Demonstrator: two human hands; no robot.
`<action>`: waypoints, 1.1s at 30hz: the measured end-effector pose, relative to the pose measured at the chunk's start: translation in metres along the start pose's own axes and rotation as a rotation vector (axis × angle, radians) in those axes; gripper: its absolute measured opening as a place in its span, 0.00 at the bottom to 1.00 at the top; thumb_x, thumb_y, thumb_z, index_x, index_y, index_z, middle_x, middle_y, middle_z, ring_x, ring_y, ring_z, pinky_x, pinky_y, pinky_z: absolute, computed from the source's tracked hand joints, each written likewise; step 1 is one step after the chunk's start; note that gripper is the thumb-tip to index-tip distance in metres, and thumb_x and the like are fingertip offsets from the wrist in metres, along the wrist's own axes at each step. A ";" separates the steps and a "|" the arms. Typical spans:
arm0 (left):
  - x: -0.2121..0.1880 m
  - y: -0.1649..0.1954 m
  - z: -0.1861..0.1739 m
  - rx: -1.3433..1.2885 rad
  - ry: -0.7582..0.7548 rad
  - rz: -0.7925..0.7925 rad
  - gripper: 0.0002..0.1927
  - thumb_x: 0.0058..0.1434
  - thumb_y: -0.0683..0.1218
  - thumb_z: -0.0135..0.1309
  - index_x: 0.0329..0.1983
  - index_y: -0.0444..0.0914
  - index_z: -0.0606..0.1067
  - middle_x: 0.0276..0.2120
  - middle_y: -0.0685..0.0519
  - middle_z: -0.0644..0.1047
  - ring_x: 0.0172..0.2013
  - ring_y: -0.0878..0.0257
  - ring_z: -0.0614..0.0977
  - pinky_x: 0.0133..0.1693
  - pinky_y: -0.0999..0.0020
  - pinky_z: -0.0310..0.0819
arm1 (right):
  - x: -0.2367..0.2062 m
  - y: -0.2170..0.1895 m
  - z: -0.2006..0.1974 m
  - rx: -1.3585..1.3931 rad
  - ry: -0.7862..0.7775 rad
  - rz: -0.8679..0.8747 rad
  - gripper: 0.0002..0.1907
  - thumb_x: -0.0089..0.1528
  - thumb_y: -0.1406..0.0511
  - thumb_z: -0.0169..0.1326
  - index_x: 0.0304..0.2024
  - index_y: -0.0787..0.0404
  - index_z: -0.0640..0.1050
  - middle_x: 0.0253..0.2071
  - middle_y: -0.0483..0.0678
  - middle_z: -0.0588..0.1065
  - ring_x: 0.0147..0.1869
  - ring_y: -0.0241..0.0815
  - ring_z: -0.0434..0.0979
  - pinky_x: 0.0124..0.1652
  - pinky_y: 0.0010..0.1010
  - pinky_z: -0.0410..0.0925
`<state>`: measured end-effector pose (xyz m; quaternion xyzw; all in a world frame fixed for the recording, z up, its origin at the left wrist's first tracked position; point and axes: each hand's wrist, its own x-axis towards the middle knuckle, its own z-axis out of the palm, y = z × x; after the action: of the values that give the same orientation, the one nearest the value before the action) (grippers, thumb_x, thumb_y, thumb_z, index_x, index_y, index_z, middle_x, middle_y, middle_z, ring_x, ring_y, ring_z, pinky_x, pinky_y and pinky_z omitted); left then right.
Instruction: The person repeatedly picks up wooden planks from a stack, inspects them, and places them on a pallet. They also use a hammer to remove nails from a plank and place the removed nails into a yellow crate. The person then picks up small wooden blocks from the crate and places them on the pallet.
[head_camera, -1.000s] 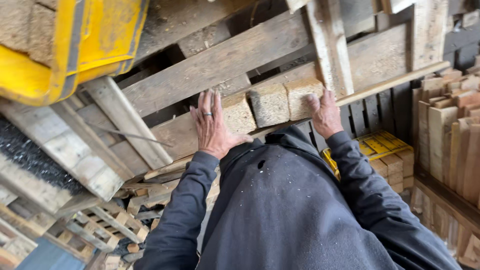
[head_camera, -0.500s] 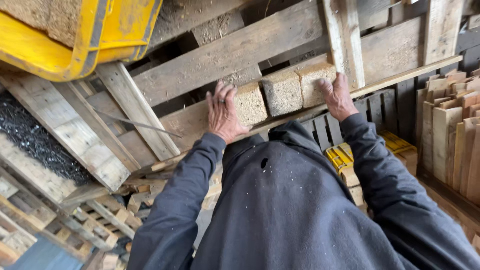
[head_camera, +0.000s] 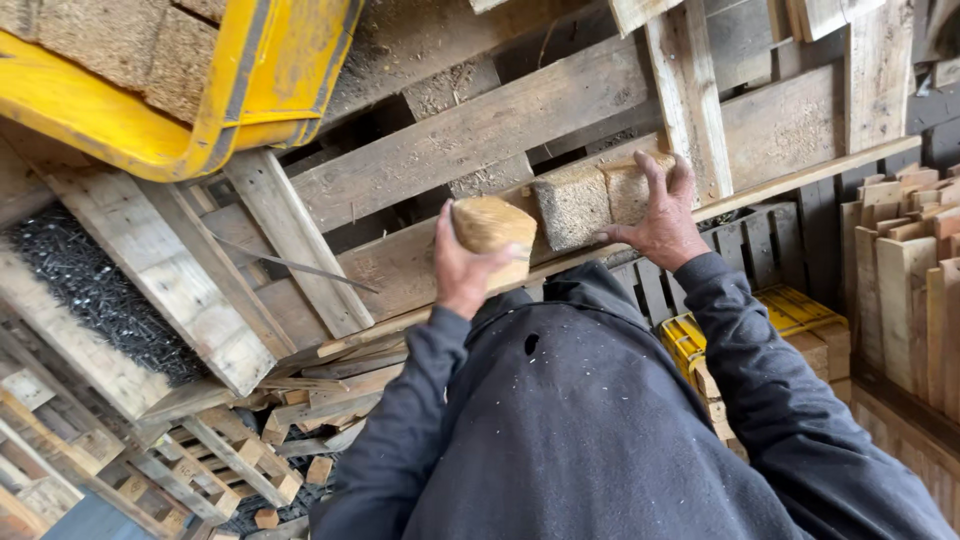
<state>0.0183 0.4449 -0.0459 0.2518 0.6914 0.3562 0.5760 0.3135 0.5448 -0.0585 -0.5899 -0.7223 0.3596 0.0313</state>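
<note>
My left hand (head_camera: 462, 272) grips a pressed-wood pallet block (head_camera: 492, 234) and holds it lifted off the board, turned so its rounded end faces me. My right hand (head_camera: 662, 217) rests on a second block (head_camera: 632, 186) at the right end of the row. A third block (head_camera: 571, 204) sits between them on a long wooden board (head_camera: 400, 262) of the pallet frame. Both arms are in dark sleeves (head_camera: 590, 430).
A yellow plastic crate (head_camera: 215, 90) holding more blocks is at the upper left. A bin of dark nails (head_camera: 85, 290) lies left. Stacked pallets (head_camera: 190, 470) are lower left, cut boards (head_camera: 915, 280) right, another yellow crate (head_camera: 800, 310) below my right arm.
My left hand has closed around the left block and lifted it from the row. My right hand stayed on the right block. The view has shifted slightly.
</note>
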 end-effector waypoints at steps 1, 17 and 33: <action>-0.009 0.004 -0.012 -0.371 -0.101 -0.059 0.54 0.43 0.65 0.70 0.67 0.34 0.65 0.54 0.43 0.76 0.55 0.47 0.77 0.60 0.45 0.71 | 0.001 0.000 0.000 -0.004 0.010 -0.004 0.70 0.41 0.47 0.78 0.76 0.49 0.52 0.71 0.70 0.43 0.76 0.73 0.45 0.73 0.56 0.52; 0.000 -0.013 -0.047 0.820 0.116 0.194 0.63 0.37 0.62 0.74 0.72 0.39 0.55 0.50 0.47 0.76 0.46 0.53 0.77 0.58 0.47 0.65 | 0.007 -0.007 0.001 -0.055 0.009 -0.028 0.69 0.44 0.46 0.77 0.77 0.53 0.51 0.68 0.68 0.48 0.76 0.71 0.43 0.71 0.62 0.51; 0.140 0.126 -0.028 0.513 0.492 0.982 0.60 0.47 0.59 0.81 0.73 0.43 0.52 0.61 0.41 0.69 0.62 0.50 0.74 0.66 0.50 0.73 | 0.003 -0.015 -0.003 -0.034 0.077 -0.025 0.68 0.42 0.42 0.76 0.75 0.54 0.55 0.67 0.62 0.51 0.74 0.63 0.48 0.73 0.59 0.52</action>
<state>-0.0461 0.6236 -0.0319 0.5826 0.6711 0.4499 0.0884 0.3014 0.5480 -0.0492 -0.5949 -0.7337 0.3239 0.0537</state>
